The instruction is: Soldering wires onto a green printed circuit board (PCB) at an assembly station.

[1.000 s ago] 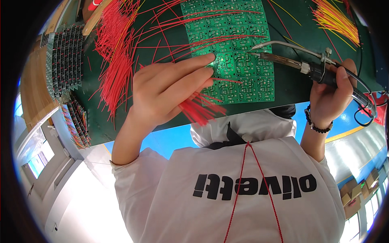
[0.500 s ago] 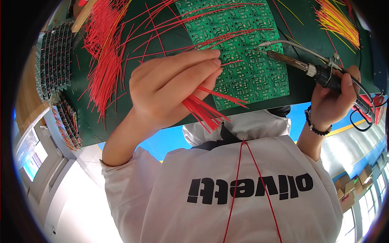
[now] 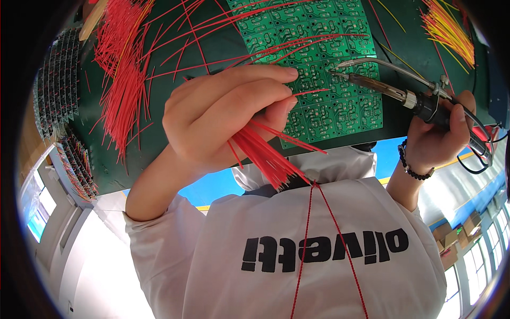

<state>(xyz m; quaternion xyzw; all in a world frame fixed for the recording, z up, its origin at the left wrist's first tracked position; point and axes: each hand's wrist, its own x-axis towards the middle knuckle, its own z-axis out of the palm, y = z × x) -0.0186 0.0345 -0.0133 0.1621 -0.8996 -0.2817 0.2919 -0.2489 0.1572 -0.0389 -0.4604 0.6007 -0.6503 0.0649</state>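
My left hand [image 3: 223,114] is closed round a bundle of red wires [image 3: 263,159], whose cut ends fan out below the palm. One single wire [image 3: 313,92] sticks out from between its thumb and fingertips, over the green circuit board panel [image 3: 340,114]. In my right hand [image 3: 438,133] is a soldering iron [image 3: 382,87], gripped by its black handle. A curved metal feed tube [image 3: 396,63] is clamped alongside the iron. The iron's tip and the tube's end meet over the middle of the panel. Several long red wires lie across the panel's upper part.
A large pile of red wires [image 3: 119,80] lies on the dark green table [image 3: 175,58] at the left. Stacked boards [image 3: 57,80] stand at the far left edge. Yellow and red wires [image 3: 451,32] lie at the far right. The table's near edge runs below my hands.
The single wire at my left fingertips has shifted slightly right and down. More of the bundle's ends show below the palm. The iron has hardly moved against the panel; the whole view shifted a little.
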